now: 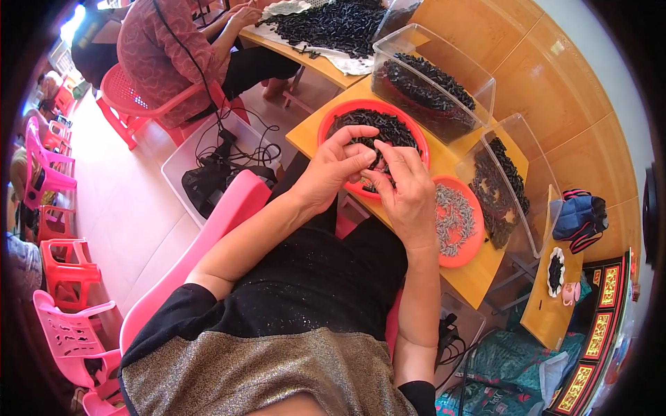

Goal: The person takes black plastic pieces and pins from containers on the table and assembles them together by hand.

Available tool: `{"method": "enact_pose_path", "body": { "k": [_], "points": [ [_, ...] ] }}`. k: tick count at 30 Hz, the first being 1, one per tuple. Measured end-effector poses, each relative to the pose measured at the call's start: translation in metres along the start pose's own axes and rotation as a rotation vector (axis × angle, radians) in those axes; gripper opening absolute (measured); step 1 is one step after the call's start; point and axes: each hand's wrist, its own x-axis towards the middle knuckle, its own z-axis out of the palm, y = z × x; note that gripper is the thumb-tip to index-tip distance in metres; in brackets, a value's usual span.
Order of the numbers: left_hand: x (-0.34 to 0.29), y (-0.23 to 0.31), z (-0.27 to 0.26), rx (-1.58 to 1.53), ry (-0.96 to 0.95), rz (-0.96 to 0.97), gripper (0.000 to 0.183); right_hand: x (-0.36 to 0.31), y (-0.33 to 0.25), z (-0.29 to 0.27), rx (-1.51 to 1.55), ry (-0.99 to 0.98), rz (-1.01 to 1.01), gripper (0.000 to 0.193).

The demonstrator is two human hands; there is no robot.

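Note:
My left hand [333,170] and my right hand [404,187] meet over a round red basin [424,142]. Thumb and fingers of each hand are closed in a pinch, close together. Something small and dark shows around the fingertips, but its kind and which hand grips it are unclear. Many small black pieces [388,125] fill the basin, partly covered by my hands. Just right of my right hand, an orange-red plate [452,262] carries small grey pieces [454,220].
Two clear plastic bins [479,104] with black pieces stand on the yellow table [305,135] along the wall. Another person [163,55] sits at a table heaped with black pieces [333,24]. A white bin [182,156] with cables lies left of my pink chair [208,256].

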Motion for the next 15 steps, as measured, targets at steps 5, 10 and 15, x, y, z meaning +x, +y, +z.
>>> {"method": "enact_pose_path", "body": {
  "k": [5, 10, 15],
  "points": [
    [-0.006, 0.004, -0.006, 0.012, -0.030, -0.028, 0.048, -0.001, -0.001, -0.005, -0.050, -0.069, -0.056, 0.045],
    [-0.013, -0.004, -0.023, 0.001, -0.042, -0.100, 0.053, -0.001, -0.002, -0.004, 0.032, -0.186, -0.053, 0.040],
    [-0.014, -0.005, -0.028, 0.014, -0.038, -0.157, 0.055, 0.000, -0.001, -0.006, 0.064, -0.221, -0.039, 0.039]
  ]
}}
